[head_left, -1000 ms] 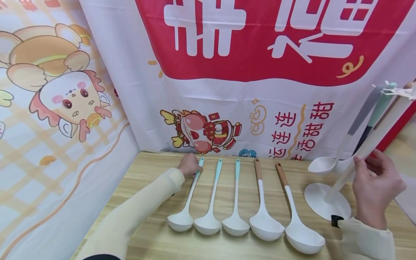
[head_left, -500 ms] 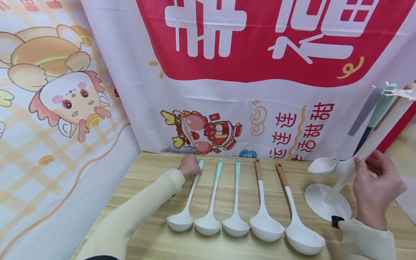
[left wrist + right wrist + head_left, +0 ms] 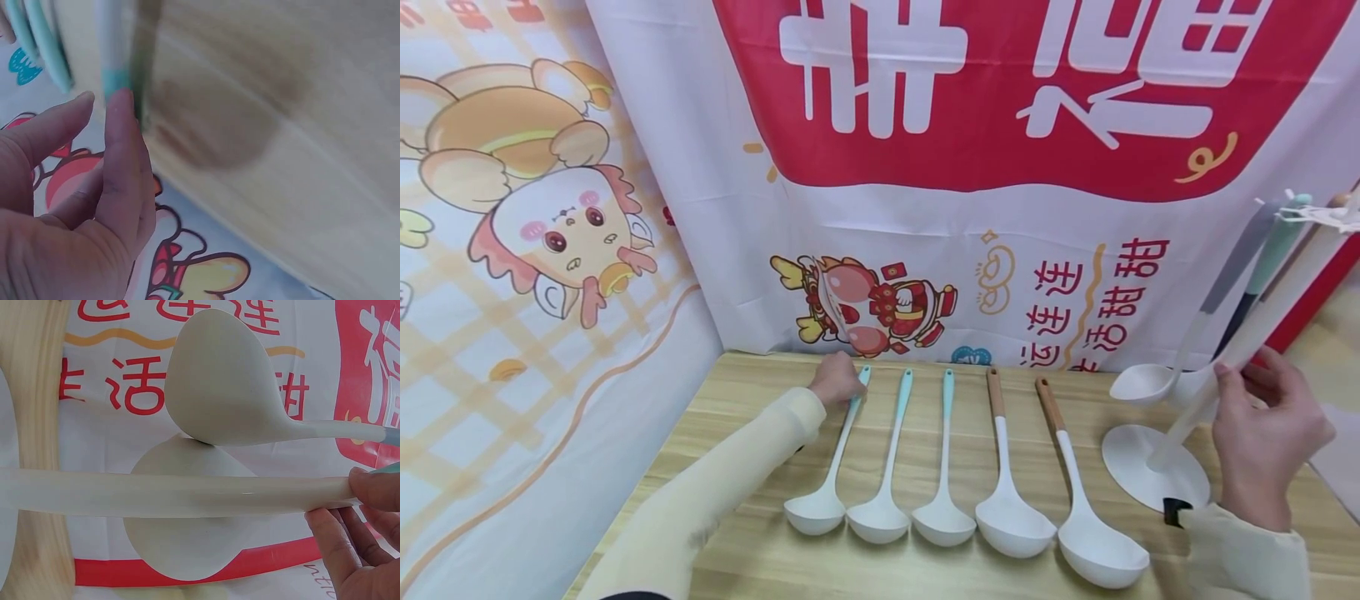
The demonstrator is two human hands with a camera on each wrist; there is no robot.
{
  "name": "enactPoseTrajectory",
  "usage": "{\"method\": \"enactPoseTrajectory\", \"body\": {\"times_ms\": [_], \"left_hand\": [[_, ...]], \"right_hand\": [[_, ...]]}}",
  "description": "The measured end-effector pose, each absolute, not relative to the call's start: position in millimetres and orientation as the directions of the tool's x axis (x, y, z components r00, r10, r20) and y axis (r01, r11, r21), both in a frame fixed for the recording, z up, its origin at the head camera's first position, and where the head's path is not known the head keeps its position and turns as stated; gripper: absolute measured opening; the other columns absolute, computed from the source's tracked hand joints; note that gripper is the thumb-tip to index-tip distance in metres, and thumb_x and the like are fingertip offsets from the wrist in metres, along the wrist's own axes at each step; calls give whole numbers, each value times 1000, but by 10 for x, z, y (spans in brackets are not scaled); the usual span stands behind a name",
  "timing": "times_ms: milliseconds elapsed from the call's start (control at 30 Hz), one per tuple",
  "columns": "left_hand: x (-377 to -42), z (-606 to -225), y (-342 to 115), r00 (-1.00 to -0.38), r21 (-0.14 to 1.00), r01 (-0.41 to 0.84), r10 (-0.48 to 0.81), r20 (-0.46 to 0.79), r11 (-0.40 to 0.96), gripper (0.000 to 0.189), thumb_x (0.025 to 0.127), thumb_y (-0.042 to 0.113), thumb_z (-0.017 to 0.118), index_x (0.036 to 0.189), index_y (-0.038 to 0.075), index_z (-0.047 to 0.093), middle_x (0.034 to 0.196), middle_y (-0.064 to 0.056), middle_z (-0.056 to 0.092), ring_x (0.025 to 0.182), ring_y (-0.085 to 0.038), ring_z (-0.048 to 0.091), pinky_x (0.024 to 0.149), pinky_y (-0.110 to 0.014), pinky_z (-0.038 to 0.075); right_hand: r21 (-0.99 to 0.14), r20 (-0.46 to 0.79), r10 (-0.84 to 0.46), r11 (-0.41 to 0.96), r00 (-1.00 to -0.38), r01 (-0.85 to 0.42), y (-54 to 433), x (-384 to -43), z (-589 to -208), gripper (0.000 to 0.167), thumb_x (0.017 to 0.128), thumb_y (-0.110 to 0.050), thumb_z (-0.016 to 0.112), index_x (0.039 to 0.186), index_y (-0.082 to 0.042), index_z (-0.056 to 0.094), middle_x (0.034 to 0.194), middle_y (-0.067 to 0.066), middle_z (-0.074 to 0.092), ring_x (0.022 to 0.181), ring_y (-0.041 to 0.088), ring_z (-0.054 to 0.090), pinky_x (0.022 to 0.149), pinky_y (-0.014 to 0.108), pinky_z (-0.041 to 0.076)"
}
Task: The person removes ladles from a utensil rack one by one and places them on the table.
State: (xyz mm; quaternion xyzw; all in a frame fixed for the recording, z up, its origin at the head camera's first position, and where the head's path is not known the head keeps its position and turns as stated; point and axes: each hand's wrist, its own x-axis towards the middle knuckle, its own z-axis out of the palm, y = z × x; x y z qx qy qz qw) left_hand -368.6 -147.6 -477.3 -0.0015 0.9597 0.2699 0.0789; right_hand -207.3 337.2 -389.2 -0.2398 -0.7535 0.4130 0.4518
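Note:
Several white ladles lie in a row on the wooden table. My left hand [image 3: 837,381] is at the turquoise handle of the leftmost ladle [image 3: 817,510]. In the left wrist view its straight fingers [image 3: 122,162] touch that handle, while the thumb stands a little apart from it. At the right, my right hand [image 3: 1270,429] pinches the pole of a white utensil stand [image 3: 1157,467] between thumb and fingers. From the stand's hooked top hang a grey-handled ladle [image 3: 1144,383] and other utensils. In the right wrist view, the pole [image 3: 187,495] crosses in front of another white bowl [image 3: 187,550].
To the right of the leftmost ladle lie two more turquoise-handled ladles, one in the middle [image 3: 945,521], and two brown-handled ladles, one nearest the stand [image 3: 1103,550]. A printed cloth [image 3: 880,208] hangs behind the wooden table [image 3: 752,375]; another covers the left side.

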Motion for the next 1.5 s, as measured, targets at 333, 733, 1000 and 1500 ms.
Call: {"method": "enactPoseTrajectory", "body": {"times_ms": [333, 733, 1000, 1500], "left_hand": [[-3427, -4140, -949, -980, 618, 197, 155, 122, 761, 13, 92, 8, 76, 103, 1, 78, 101, -12, 78, 83, -20, 73, 77, -30, 62], [-3254, -3677, 241, -900, 762, 419, 334, 279, 494, 23, 99, 16, 73, 121, 8, 76, 112, -6, 79, 96, -14, 73, 82, -18, 59], [-3145, -3471, 1063, -792, 753, 569, 466, 394, 331, 25, 102, 20, 71, 125, 11, 74, 118, -2, 79, 93, 3, 67, 79, -5, 53], [-2837, -2799, 1957, -803, 882, 445, 505, 317, 154, 52, 102, 22, 70, 151, 33, 57, 143, 21, 65, 113, 12, 64, 88, -4, 53]], "right_hand": [[-849, 465, 746, 528, -477, -3, 3393, -2069, -3892, 37, 102, -35, 69, 138, -33, 69, 133, -2, 75, 89, -22, 51, 102, 10, 51], [-853, 437, 745, 521, -504, 31, 3356, -2034, -3855, 39, 104, -37, 65, 143, -34, 66, 140, 1, 71, 95, -20, 50, 106, 14, 51], [-849, 448, 744, 527, -497, 24, 3370, -2048, -3861, 38, 103, -37, 66, 141, -34, 67, 138, 0, 72, 94, -20, 50, 105, 13, 51], [-830, 499, 721, 557, -480, -27, 3383, -2074, -3880, 36, 101, -34, 70, 138, -33, 70, 132, 2, 75, 90, -20, 52, 99, 10, 52]]}}
